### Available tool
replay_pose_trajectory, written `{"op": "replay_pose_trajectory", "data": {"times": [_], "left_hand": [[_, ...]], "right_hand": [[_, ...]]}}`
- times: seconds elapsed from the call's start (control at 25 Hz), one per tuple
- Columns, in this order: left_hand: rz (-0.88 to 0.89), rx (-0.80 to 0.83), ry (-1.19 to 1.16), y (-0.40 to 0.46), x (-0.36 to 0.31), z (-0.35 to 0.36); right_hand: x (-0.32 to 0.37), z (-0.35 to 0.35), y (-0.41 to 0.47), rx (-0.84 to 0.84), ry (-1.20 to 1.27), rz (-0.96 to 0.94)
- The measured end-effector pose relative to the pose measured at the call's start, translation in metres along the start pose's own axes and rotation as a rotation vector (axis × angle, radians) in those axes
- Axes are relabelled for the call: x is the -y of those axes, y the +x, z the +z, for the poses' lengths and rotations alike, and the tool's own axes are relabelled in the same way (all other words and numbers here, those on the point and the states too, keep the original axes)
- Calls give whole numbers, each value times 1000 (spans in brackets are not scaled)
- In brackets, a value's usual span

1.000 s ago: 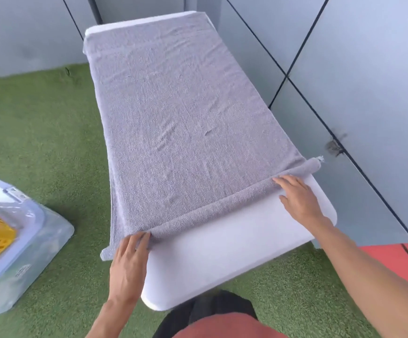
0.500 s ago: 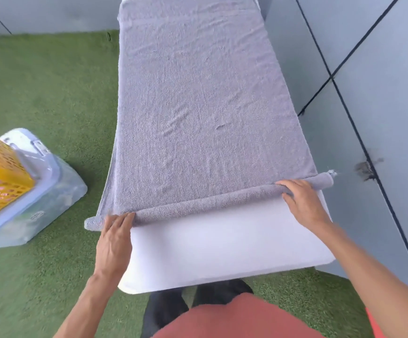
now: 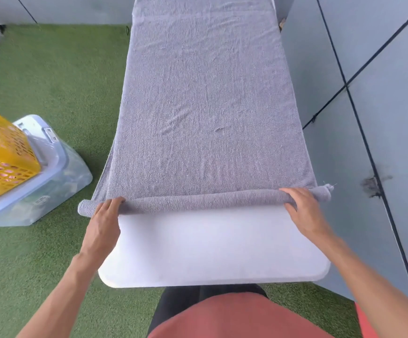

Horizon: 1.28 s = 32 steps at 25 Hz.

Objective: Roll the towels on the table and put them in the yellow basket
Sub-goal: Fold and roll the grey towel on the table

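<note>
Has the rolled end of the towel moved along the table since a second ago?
Yes. The roll has travelled away from the person, leaving more bare white table between it and the table's near edge.

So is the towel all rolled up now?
No, only its near edge. A thin roll lies under both hands; the rest of the towel is spread flat.

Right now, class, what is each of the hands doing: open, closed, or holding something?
Left hand: open, straight fingers pressing on the left end of the rolled edge of the grey towel.
Right hand: open, fingers laid over the roll near its right end.
</note>
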<state>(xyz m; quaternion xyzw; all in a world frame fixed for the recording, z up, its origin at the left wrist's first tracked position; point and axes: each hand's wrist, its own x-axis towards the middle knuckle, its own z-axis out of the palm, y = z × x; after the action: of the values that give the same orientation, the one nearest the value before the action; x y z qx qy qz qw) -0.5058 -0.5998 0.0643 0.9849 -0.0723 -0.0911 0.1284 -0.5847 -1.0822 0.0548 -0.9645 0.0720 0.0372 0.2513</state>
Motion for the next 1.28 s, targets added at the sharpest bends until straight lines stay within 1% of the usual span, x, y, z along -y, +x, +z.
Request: {"op": "replay_pose_trajectory", "data": {"times": [0.12,0.2,0.28,0.36,0.4,0.44,0.48,0.52,0.56,0.6,0.64,0.68,0.72,0.8,0.88,1.0,1.08,1.12,1.2,1.24,1.28], "left_hand": [[-56,68,-98,17,-2,-11],[-79,108,-130,28,-1,-15],[-92,98,-140,38,4,-16],[-77,74,-135,39,9,-18],[-36,18,-105,37,12,-19],[22,-50,-32,36,15,-18],[71,-120,51,34,18,-16],[95,-174,101,31,19,-12],[94,-202,96,28,17,-8],[86,-226,60,23,14,-6],[83,-247,19,19,11,-3],[96,-244,-5,13,10,2],[124,-223,-3,9,13,9],[166,-164,20,6,19,19],[153,-124,12,17,21,23],[109,-89,-23,39,17,14],[123,-57,-23,45,21,6],[138,-17,-29,45,23,1],[110,105,-86,47,29,-5],[57,161,-131,50,30,-7],[7,164,-184,54,28,-9]], "right_hand": [[15,-20,17,83,169,181],[13,-29,27,130,271,311],[10,-33,31,147,387,342],[9,-33,34,167,402,321],[9,-30,34,164,339,311],[10,-27,35,120,192,301],[12,-23,35,32,3,286],[15,-18,32,-91,-158,276],[19,-12,28,-214,-255,251],[23,-6,21,-302,-288,207],[22,1,14,-340,-273,150],[18,8,6,-332,-254,97],[14,12,-1,-290,-244,65],[5,14,-6,-198,-223,90],[3,12,5,-152,-229,119],[6,6,21,-117,-249,74],[1,-4,20,-40,-269,35],[-2,-11,16,31,-261,26],[-6,-26,8,181,-171,84],[-5,-31,8,217,-64,160],[-3,-33,10,179,66,234]]}}
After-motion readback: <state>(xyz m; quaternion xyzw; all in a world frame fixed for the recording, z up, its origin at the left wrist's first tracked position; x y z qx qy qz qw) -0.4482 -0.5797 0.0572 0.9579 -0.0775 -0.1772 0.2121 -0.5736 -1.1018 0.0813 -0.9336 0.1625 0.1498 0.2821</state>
